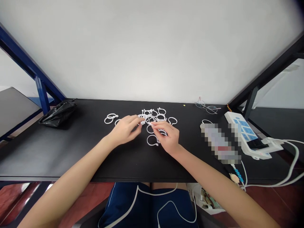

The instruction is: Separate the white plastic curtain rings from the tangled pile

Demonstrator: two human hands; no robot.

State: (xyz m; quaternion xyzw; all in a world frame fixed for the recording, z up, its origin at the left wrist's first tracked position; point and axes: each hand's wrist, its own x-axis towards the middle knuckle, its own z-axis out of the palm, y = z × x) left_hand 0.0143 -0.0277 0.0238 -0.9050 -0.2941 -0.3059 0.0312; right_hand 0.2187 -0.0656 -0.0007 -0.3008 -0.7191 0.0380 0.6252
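Note:
White plastic rings with small clasp-like ends, several of them, lie in a loose pile point(152, 115) at the middle of the black table. My left hand point(125, 129) is at the pile's left side, thumb and fingers closing around part of a white ring point(142, 122). Close by on the right, my right hand point(167, 134) pinches a small white ring end between thumb and forefinger; its fingers hide most of that ring. Under the right fingertips, a separate ring point(151, 140) rests on the table. Left of my left hand lie two overlapping rings point(111, 118), and another is partly covered by the hand.
A crumpled black plastic bag point(58, 113) sits at the left. Eyeglasses point(206, 106) lie near the back wall. On the right are a blurred-out phone-like object point(219, 144), a white power strip point(247, 134) and cables point(293, 164). The black table's point(114, 169) front edge runs beneath my forearms.

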